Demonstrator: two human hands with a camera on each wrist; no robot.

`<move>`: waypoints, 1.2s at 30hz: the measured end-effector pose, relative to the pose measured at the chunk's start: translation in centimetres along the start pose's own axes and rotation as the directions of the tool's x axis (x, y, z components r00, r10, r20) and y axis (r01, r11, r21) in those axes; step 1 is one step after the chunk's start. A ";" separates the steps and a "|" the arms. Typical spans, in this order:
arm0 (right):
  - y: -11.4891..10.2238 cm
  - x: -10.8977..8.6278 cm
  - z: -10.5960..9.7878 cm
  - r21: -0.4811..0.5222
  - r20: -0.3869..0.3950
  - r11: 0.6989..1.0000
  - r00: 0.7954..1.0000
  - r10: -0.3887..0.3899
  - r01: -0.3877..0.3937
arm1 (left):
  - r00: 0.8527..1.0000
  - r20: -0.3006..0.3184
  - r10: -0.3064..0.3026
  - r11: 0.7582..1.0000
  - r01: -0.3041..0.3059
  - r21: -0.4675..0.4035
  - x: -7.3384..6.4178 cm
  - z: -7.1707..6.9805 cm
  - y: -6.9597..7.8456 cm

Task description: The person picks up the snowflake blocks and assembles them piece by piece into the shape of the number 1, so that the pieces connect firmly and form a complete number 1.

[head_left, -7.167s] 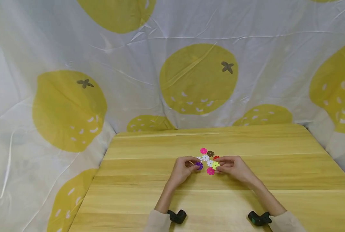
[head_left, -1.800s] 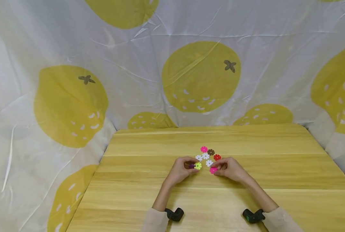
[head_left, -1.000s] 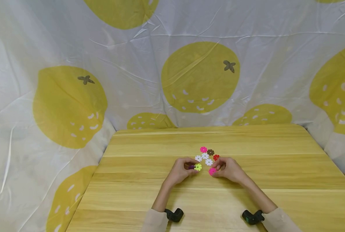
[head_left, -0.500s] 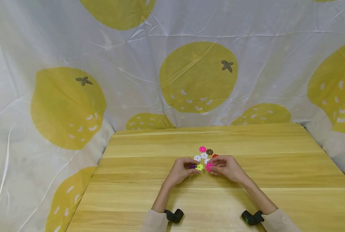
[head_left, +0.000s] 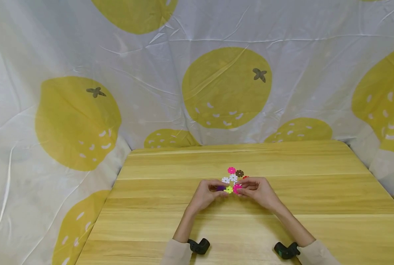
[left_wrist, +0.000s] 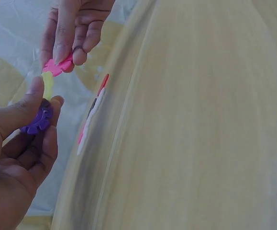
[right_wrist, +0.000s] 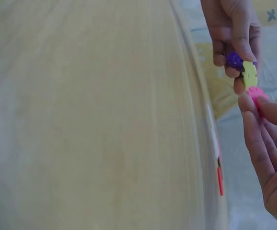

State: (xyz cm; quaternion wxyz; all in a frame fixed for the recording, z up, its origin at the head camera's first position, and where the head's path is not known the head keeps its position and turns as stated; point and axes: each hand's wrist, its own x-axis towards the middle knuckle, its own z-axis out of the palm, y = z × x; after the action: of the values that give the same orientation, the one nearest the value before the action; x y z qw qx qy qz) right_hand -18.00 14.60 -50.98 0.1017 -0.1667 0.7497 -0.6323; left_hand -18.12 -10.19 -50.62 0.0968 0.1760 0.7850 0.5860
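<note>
- The left hand [head_left: 207,193] has its thumb and fingers close together, and they pinch a yellow snowflake disc [head_left: 229,190] (a flat toy piece with little notches all round its edge).
- A purple snowflake disc [left_wrist: 38,120] sits in the curl of that same hand, touching the yellow one and turned at a different slant.
- The right hand [head_left: 261,191] has its thumb and fingers close together too, and they pinch a bright pink snowflake disc [head_left: 237,188].
- The pink disc and the yellow disc meet edge to edge between the two hands. I cannot tell if their notches are locked together.
- All three held discs are up in the air, over the middle of the wooden table [head_left: 150,221].
- More snowflake discs lie flat on the table, just past the hands.
- Farthest back is another pink disc [head_left: 231,170], with a brown disc [head_left: 239,173] just beside it.
- Nearer the hands are two white discs [head_left: 233,178], side by side. A third white one [head_left: 235,183] peeks out by the right hand's fingers.
- A red disc [head_left: 245,177] is partly hidden behind the right hand.
- Each wrist wears a small black camera [head_left: 200,246], next to a pale sleeve [head_left: 178,252].
- Behind the table hangs a big whitish cloth [head_left: 150,92] with large yellow fruits on it (they look like lemons), and it has lots of creases.
</note>
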 end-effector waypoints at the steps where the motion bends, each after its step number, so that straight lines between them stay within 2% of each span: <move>1: 0.0 0.0 0.0 0.008 0.002 1.000 1.000 -0.002 0.002 | 1.000 0.000 0.001 1.000 -0.001 -0.001 0.0 0.0 0.0; 8: -0.3 0.0 0.4 0.043 0.000 0.999 1.000 -0.012 0.012 | 1.000 -0.018 0.022 1.000 -0.021 0.010 0.1 0.1 0.2; 16: -0.9 0.2 0.4 0.063 -0.035 0.998 0.999 0.025 -0.023 | 0.999 -0.020 0.045 0.999 -0.044 0.017 0.6 0.2 0.9; 21: -0.7 0.3 0.7 0.070 -0.008 0.997 1.000 0.012 -0.012 | 1.000 -0.021 0.016 1.000 -0.017 -0.023 0.4 -0.2 0.6; 26: -0.4 0.0 1.0 0.077 0.008 0.997 1.000 0.021 -0.022 | 1.000 0.004 0.006 0.999 -0.006 -0.034 0.1 -0.7 0.2; 31: -0.4 -0.3 1.0 0.046 0.017 0.999 1.000 -0.010 0.009 | 1.000 0.012 -0.003 0.999 0.004 -0.045 -0.2 -1.1 0.4; 36: -0.3 -0.4 0.9 0.065 0.031 0.998 0.999 -0.023 0.021 | 0.999 0.034 -0.007 0.999 0.009 -0.049 -0.3 -1.2 0.6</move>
State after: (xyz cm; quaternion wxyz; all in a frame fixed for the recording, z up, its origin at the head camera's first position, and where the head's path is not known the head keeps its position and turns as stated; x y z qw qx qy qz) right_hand -17.23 13.89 -50.86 0.1120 -0.1818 0.7253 -0.6545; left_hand -18.22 -11.23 -49.71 0.1166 0.1802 0.7692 0.6018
